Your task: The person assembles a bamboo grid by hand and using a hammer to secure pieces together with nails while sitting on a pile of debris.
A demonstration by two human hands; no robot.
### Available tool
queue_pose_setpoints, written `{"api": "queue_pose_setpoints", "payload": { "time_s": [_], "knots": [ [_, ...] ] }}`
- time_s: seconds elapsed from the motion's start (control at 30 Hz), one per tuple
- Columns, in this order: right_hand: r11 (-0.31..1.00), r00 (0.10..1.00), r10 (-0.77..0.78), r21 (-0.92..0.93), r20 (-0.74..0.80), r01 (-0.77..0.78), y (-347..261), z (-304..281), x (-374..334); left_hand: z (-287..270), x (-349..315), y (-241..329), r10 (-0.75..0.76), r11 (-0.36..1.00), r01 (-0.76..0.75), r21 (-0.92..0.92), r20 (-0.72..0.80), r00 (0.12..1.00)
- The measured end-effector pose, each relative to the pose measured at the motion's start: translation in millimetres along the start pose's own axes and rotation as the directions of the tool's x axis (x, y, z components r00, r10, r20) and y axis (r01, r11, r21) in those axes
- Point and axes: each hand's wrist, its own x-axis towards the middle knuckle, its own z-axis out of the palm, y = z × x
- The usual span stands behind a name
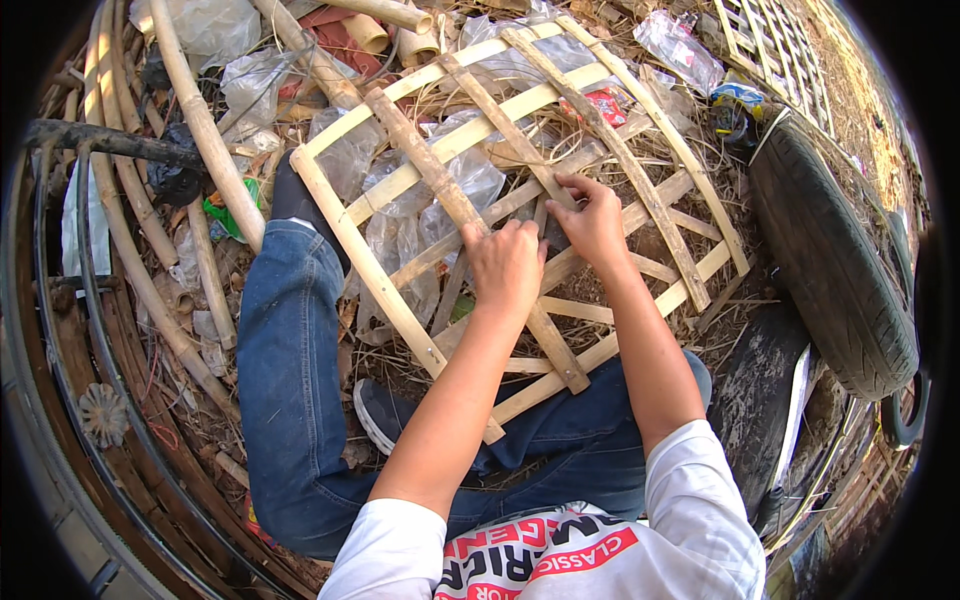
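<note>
A lattice of split bamboo slats (372, 276) leans over my bent legs, its near edge by my lap and its far edge over the littered ground. Near its middle, my left hand (505, 262) is closed over a crossing, fingers curled down around a lengthwise slat. Just to the right, my right hand (592, 222) pinches a bamboo slat (522, 150) between thumb and bent fingers. The two hands are close together, and the undersides of the fingers are hidden. Some slats under the lattice run diagonally.
Bamboo poles (205, 125) and a black metal frame (110, 140) lie at the left. Plastic bags (215, 28) and dry straw litter the ground. At the right stands a worn tyre (835, 255); a second lattice (780, 50) is at the far right.
</note>
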Motion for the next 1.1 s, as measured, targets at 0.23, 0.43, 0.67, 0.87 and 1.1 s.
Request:
{"api": "queue_pose_setpoints", "payload": {
  "time_s": [0.23,0.43,0.67,0.87,1.1],
  "knots": [
    [1.0,1.0,0.02,-0.001,0.015,-0.02,1.3,-1.0,1.3,2.1,-0.1,-1.2,0.008,1.0,-0.008,0.006,0.001,1.0],
    [1.0,1.0,0.02,-0.018,0.012,-0.02,-1.7,-2.2,0.2,3.4,-0.7,-2.5,0.01,1.0,-0.01,0.007,0.006,1.0],
    [1.0,1.0,0.0,-0.029,0.016,0.0,-0.3,-2.6,0.8,3.1,-1.7,-2.9,0.028,1.0,-0.028,-0.002,-0.019,0.999],
    [1.0,1.0,0.009,-0.024,0.027,-0.009,-1.1,-3.2,1.1,2.7,-3.0,-2.9,0.026,1.0,-0.026,-0.005,-0.004,1.0],
    [0.998,1.0,-0.012,-0.067,0.025,0.014,-3.4,-5.3,-2.8,-2.9,-18.3,-9.7,0.094,0.989,-0.124,-0.085,-0.292,0.952]
  ]
}}
